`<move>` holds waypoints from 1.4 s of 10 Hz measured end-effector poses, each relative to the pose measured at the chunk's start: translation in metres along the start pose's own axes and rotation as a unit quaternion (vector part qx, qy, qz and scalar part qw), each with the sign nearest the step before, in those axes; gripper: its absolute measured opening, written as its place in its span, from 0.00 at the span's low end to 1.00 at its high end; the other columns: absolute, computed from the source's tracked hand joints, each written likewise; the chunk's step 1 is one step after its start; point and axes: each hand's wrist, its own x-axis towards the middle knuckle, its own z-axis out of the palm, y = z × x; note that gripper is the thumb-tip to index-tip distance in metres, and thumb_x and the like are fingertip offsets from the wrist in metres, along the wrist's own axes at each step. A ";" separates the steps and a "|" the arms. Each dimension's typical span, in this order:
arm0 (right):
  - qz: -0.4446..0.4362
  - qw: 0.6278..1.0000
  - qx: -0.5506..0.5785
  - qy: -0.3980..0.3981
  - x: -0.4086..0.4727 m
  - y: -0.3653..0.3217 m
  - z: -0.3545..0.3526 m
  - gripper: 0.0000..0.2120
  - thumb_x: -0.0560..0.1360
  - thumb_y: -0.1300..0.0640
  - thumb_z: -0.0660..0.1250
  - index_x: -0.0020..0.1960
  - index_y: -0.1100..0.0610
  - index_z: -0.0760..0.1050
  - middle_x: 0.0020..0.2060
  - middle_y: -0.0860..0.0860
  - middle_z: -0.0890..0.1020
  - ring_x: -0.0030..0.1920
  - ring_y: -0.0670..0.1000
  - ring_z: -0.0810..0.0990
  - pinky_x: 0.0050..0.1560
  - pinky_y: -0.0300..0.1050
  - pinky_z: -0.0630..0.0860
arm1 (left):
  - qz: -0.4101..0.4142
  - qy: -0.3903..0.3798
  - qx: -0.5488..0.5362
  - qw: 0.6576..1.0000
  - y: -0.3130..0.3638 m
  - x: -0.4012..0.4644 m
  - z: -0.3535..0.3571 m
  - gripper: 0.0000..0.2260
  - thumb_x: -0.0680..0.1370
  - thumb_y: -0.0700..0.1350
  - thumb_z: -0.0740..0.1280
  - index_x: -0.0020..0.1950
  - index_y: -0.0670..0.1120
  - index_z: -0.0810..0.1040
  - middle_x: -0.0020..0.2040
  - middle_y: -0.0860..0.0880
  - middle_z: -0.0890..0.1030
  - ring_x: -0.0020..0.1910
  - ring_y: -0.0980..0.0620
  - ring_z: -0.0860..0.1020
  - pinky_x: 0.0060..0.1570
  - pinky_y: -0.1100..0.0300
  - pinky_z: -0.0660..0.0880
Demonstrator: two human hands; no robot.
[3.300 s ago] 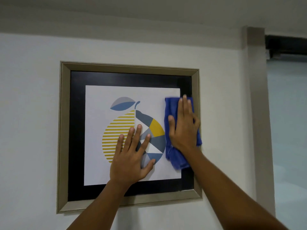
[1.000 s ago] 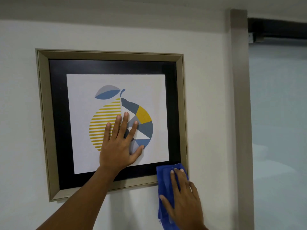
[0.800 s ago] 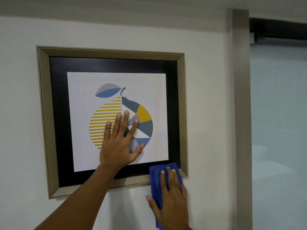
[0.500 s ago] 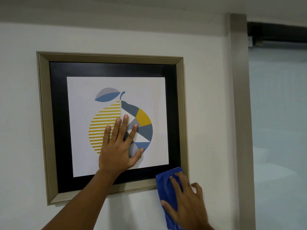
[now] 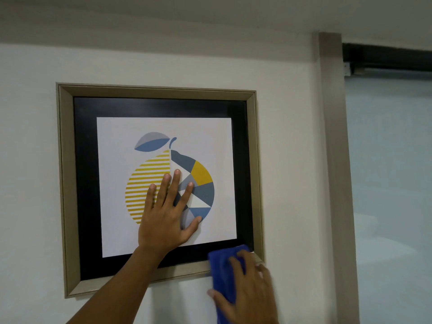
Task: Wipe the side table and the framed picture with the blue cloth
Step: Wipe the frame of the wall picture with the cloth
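Note:
The framed picture [image 5: 70,183] hangs on a white wall, with a beige frame, a black mat and a print of a yellow, grey and blue fruit. My left hand [image 5: 167,220] lies flat on the print with its fingers spread, holding nothing. My right hand [image 5: 247,293] presses the blue cloth [image 5: 222,267] against the frame's lower right corner, and the cloth hangs down over the wall below the frame. The side table is out of view.
A beige vertical post [image 5: 336,160] stands to the right of the picture. Beyond it is a pale frosted glass panel [image 5: 392,183] under a dark top rail [image 5: 385,59]. White wall surrounds the frame.
My right hand brought the cloth from the picture's right side down to the lower right corner and rubs there with small sideways shifts. My left hand has stayed flat on the print.

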 end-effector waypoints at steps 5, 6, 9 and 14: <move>0.025 0.952 0.016 0.305 0.041 0.004 0.022 0.33 0.80 0.39 0.37 0.76 0.54 0.62 0.70 0.51 0.72 0.75 0.48 0.62 0.58 0.46 0.65 | -0.007 0.000 -0.031 0.999 -0.002 -0.001 0.004 0.39 0.77 0.70 0.58 0.83 0.52 0.57 0.85 0.44 0.53 0.83 0.40 0.53 0.81 0.43 0.46; -0.092 0.947 -0.006 0.309 0.064 0.013 0.002 0.27 0.82 0.48 0.37 0.80 0.53 0.40 0.80 0.48 0.43 0.79 0.46 0.43 0.72 0.45 0.51 | -0.007 -0.001 -0.024 1.000 0.001 -0.002 0.001 0.38 0.77 0.69 0.57 0.83 0.51 0.58 0.85 0.43 0.53 0.83 0.40 0.53 0.80 0.42 0.47; -0.046 0.925 0.011 0.376 0.079 0.026 0.023 0.26 0.83 0.52 0.45 0.80 0.54 0.48 0.80 0.54 0.51 0.78 0.52 0.53 0.66 0.57 0.59 | -0.003 -0.016 -0.033 0.999 0.001 0.000 -0.002 0.39 0.76 0.68 0.59 0.83 0.51 0.58 0.84 0.42 0.54 0.83 0.40 0.53 0.80 0.40 0.51; -0.035 0.839 -0.193 0.508 0.162 0.011 -0.058 0.31 0.77 0.65 0.56 0.79 0.55 0.55 0.79 0.57 0.53 0.77 0.56 0.57 0.63 0.59 0.59 | -0.005 -0.045 -0.033 0.998 0.000 0.002 -0.009 0.37 0.77 0.71 0.54 0.81 0.50 0.63 0.82 0.42 0.59 0.81 0.37 0.58 0.76 0.38 0.57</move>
